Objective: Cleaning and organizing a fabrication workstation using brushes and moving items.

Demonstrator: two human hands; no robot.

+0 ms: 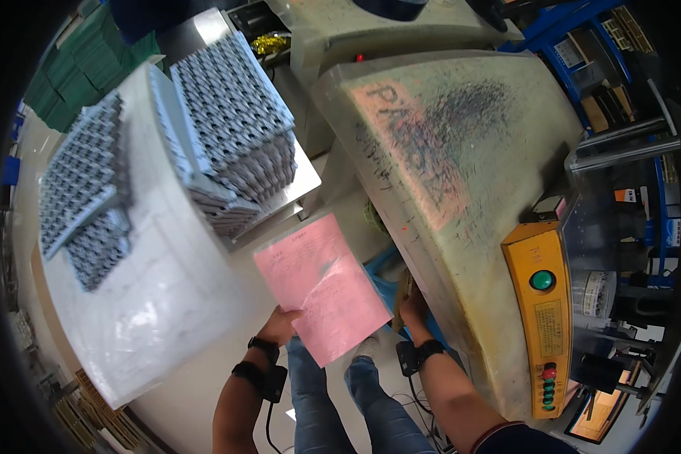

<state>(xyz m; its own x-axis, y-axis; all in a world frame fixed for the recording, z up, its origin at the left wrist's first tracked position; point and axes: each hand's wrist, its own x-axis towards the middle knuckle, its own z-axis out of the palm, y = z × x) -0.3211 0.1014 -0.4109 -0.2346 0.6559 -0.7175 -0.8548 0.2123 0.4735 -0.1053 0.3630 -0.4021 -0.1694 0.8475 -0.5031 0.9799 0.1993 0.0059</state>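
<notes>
My left hand (281,325) grips the lower left edge of a pink printed sheet (324,284), its thumb lying on top. The sheet looks glossy, as if in a clear sleeve, and is tilted in front of my legs. My right hand (412,309) reaches down beside the edge of the worn greenish-yellow machine table (431,250). It is next to a brown thing (401,300) and some blue plastic (384,272), partly hidden behind the sheet. The fingers of that hand are mostly hidden, so what they hold cannot be made out.
Stacked grey-blue textured trays (231,106) stand on a metal surface at the upper left. More such trays (83,181) lie on a white plastic-covered table (166,303). A yellow control panel (541,325) with green and red buttons is at right. Green bundles (76,76) sit far left.
</notes>
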